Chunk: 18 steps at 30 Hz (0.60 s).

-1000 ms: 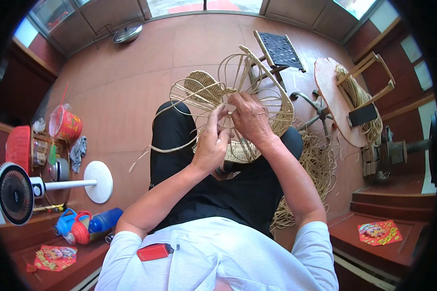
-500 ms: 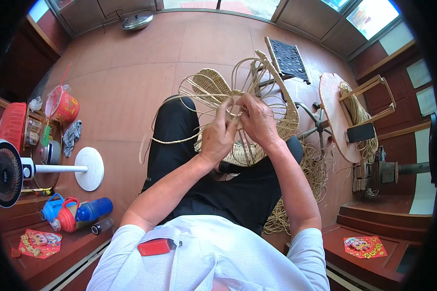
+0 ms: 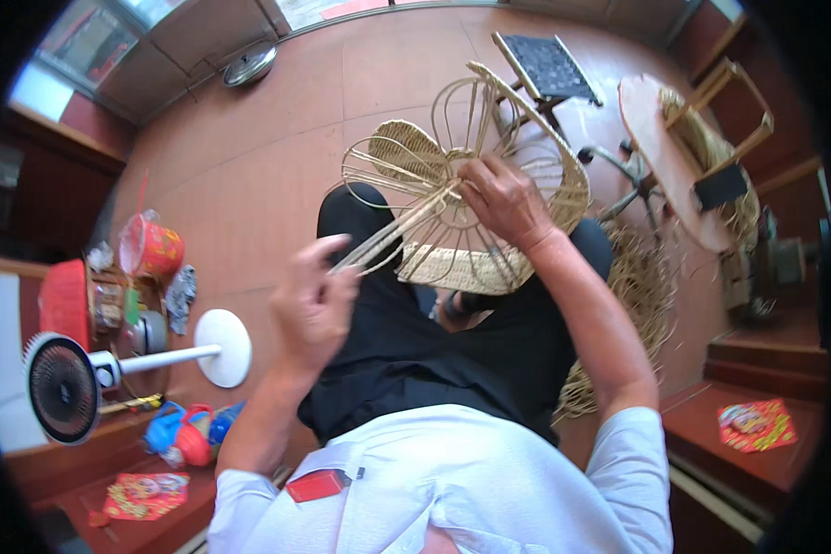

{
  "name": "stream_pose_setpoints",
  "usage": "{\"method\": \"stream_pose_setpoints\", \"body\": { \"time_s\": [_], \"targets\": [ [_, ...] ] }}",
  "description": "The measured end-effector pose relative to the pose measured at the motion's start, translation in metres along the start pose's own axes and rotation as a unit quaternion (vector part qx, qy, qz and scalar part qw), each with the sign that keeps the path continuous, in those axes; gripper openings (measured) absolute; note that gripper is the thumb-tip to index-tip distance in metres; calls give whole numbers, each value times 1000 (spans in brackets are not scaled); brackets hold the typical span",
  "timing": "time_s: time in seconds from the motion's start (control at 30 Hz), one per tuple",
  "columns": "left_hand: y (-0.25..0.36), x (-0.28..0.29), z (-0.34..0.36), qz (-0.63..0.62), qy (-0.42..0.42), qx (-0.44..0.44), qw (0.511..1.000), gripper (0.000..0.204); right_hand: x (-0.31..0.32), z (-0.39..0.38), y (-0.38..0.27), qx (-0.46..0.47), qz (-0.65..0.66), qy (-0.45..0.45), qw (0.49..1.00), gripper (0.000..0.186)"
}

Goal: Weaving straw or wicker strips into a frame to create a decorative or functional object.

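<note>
A partly woven cane piece point(image 3: 460, 270) with looped spokes and woven petal-shaped panels sits over my knees. My right hand point(image 3: 503, 203) grips it near its centre, fingers closed on the strands. My left hand point(image 3: 319, 305) is out at the lower left, blurred, beside long pale strands point(image 3: 383, 238) that run from the centre toward its fingers; I cannot make out whether it holds them.
At left stand a white fan point(image 3: 65, 383), a red bucket point(image 3: 152, 245) and bottles point(image 3: 194, 434). At right are a folding stool point(image 3: 545, 65), a round board point(image 3: 646, 148) with cord and a wooden frame, and loose cord point(image 3: 628, 323). A lid point(image 3: 247, 65) lies behind.
My left hand has moved from the centre of the cane piece out to the lower left, with strands now stretched toward it. My right hand stays at the centre. The view has shifted slightly.
</note>
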<state>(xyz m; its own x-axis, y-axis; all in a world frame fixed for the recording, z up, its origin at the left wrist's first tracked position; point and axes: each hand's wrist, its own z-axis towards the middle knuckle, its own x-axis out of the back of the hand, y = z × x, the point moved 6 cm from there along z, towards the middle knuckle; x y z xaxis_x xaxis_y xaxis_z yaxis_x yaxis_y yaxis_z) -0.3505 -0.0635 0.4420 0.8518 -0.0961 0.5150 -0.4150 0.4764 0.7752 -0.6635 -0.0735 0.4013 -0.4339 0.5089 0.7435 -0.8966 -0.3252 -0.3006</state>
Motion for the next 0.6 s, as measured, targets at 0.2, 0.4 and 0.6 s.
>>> {"method": "stream_pose_setpoints", "body": {
  "time_s": [0.2,0.4,0.6],
  "targets": [
    [-121,238,-13,565,46,-81,820,42,-4,2,4,2,-35,6,999,19],
    [-199,484,-64,663,136,243,695,31,-10,3,0,-12,-29,-14,999,20],
    [-159,536,6,674,171,165,699,40,-8,2,-5,-33,-26,-12,999,21]
  ]
}}
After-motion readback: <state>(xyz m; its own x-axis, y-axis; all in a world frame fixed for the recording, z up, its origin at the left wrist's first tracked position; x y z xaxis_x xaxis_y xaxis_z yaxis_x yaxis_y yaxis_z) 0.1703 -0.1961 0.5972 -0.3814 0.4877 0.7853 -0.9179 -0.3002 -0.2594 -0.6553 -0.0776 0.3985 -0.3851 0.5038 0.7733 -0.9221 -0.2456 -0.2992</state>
